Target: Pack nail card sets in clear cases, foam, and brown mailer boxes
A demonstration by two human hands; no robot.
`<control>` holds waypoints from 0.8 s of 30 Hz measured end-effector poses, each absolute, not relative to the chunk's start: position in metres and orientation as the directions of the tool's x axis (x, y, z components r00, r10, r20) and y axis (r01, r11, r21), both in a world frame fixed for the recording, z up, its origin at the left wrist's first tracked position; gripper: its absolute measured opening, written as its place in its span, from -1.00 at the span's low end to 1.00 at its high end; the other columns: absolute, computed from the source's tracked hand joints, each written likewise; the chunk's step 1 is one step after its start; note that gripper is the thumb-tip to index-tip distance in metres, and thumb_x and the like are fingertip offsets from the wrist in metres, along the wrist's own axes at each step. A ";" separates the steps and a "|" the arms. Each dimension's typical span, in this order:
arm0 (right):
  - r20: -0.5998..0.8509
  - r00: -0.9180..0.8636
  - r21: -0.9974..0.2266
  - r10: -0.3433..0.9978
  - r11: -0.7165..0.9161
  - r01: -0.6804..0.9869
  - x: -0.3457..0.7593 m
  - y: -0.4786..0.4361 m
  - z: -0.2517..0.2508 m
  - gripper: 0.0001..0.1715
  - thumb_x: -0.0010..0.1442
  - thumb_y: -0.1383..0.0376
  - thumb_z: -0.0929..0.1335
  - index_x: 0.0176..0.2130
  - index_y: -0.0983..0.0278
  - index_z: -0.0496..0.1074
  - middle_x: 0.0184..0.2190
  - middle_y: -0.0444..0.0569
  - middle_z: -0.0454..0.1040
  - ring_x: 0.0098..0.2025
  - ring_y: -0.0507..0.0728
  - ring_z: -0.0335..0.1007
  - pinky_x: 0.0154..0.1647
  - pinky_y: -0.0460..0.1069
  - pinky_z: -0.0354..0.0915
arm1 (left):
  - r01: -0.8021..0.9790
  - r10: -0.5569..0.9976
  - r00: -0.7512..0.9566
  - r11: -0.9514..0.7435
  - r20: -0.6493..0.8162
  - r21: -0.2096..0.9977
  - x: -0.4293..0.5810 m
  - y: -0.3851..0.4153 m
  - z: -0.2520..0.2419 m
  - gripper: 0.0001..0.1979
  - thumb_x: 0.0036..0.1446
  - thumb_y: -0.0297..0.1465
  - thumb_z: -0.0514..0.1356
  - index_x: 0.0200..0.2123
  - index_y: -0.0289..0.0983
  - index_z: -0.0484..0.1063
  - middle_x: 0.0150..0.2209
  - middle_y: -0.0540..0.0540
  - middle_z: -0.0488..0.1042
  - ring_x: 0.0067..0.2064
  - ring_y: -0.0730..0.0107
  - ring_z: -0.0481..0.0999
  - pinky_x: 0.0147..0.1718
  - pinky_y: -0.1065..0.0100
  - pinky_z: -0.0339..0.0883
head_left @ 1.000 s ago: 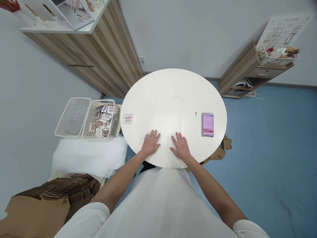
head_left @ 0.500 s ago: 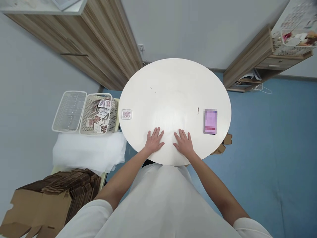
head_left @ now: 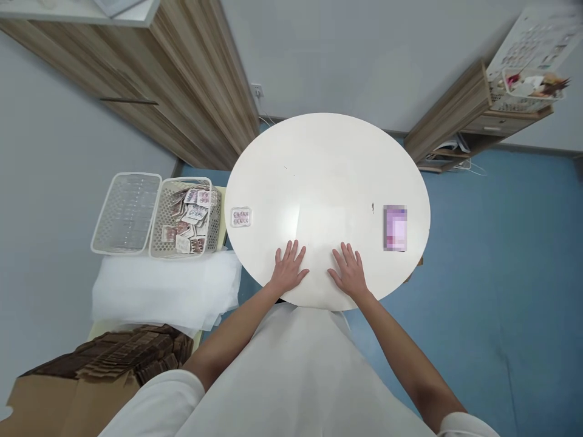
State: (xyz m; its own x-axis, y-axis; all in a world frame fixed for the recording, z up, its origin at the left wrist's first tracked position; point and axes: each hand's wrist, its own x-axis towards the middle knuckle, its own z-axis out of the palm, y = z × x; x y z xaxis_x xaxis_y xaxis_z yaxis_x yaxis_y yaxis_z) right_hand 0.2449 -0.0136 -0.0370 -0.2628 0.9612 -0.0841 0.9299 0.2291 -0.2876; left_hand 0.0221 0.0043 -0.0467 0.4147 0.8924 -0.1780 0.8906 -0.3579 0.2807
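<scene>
Both palms rest on the near part of a white oval table (head_left: 328, 158). My left hand (head_left: 288, 269) lies flat with its fingers spread and holds nothing. To its right, my right hand (head_left: 350, 271) is also flat, fingers apart and pointing forward. A small clear case with rows of pinkish pieces (head_left: 241, 217) lies at the table's left edge. On the right side of the table sits a pink and purple rectangular item (head_left: 395, 228), blurred into blocks so its kind cannot be made out.
Left of the table, a white basket (head_left: 157, 240) holds many small packs, beside another basket (head_left: 98, 233) of clear cases. White sheets (head_left: 164, 288) and stacked folded cardboard (head_left: 73, 400) are nearer. A wood-grain cabinet (head_left: 195, 79) and a shelf unit (head_left: 460, 109) stand behind.
The whole view has shifted and turned slightly, with the table appearing a little lower and further right. Both hands stay flat on the table, fingers spread.
</scene>
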 end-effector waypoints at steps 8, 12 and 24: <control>-0.170 -0.301 -0.704 0.938 0.098 0.703 0.130 0.043 -0.034 -0.56 0.17 0.21 0.16 0.03 0.25 0.24 -0.01 0.04 0.33 0.02 0.14 0.25 0.00 0.08 0.22 | 0.869 0.995 -0.050 0.084 -0.082 0.487 -0.092 0.035 -0.046 -0.39 0.12 -0.17 -0.01 0.19 -0.29 -0.05 0.24 -0.29 -0.12 0.24 0.05 -0.10 0.10 0.01 -0.06; -0.332 -0.159 -0.809 0.930 -0.194 0.556 0.052 0.080 -0.045 -0.59 0.13 0.22 0.19 -0.02 0.27 0.28 -0.06 0.04 0.37 -0.11 0.09 0.35 -0.12 0.02 0.32 | 0.698 0.952 -0.279 0.290 -0.124 0.655 -0.140 0.071 -0.054 -0.41 0.09 -0.26 0.06 0.15 -0.33 0.01 0.14 -0.31 0.09 0.17 0.11 0.09 0.06 0.12 0.09; -0.278 -0.097 -0.852 0.955 -0.199 0.484 -0.024 0.104 -0.067 -0.44 0.03 0.34 0.21 0.06 0.26 0.17 0.00 0.03 0.26 -0.03 0.10 0.25 -0.04 0.03 0.27 | 0.497 0.912 -0.261 0.407 -0.315 0.766 -0.157 0.103 -0.071 -0.55 0.02 -0.40 0.09 0.03 -0.31 0.25 -0.10 -0.18 0.31 -0.13 0.34 0.38 -0.10 0.30 0.26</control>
